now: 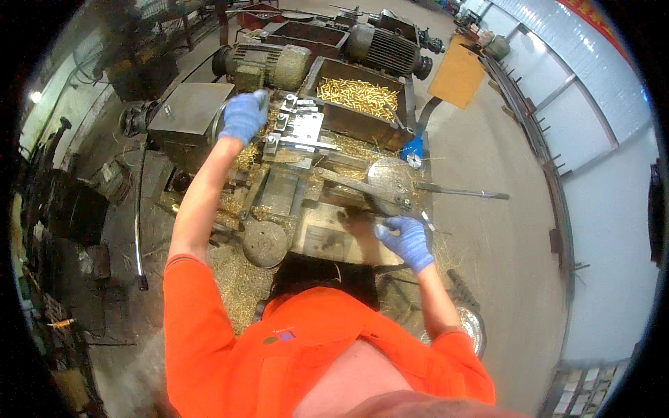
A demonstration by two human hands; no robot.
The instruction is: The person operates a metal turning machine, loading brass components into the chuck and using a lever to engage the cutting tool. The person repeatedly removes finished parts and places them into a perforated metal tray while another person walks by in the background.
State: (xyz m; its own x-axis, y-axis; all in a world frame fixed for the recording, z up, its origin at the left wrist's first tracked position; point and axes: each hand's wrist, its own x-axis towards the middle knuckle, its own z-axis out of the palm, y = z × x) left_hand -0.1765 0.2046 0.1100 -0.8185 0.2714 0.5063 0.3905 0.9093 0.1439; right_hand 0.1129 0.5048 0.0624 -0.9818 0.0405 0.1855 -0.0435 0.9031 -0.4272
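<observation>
My left hand [244, 117], in a blue glove with greyish fingertips, reaches over the metalworking machine. It is beside a grey metal housing [188, 115] and left of a bright clamping fixture [301, 125] with bolted blocks. Its fingers are curled together, and what they hold, if anything, is hidden. Over the right edge of a pale worktop [327, 237] is my right hand [408, 242], gloved alike. Its fingers bend in toward the thumb; anything between them is too small to make out. A flat metal lever [359, 182] lies beyond it, near a round metal disc [390, 180].
Behind the fixture, a metal bin [334, 124] holds many small brass-coloured pieces [359, 96]. Two electric motors [383, 50] stand farther back. A rod [463, 190] juts out to the right, below a tan board [458, 72]. Another round plate [265, 244] sits front left, among metal shavings.
</observation>
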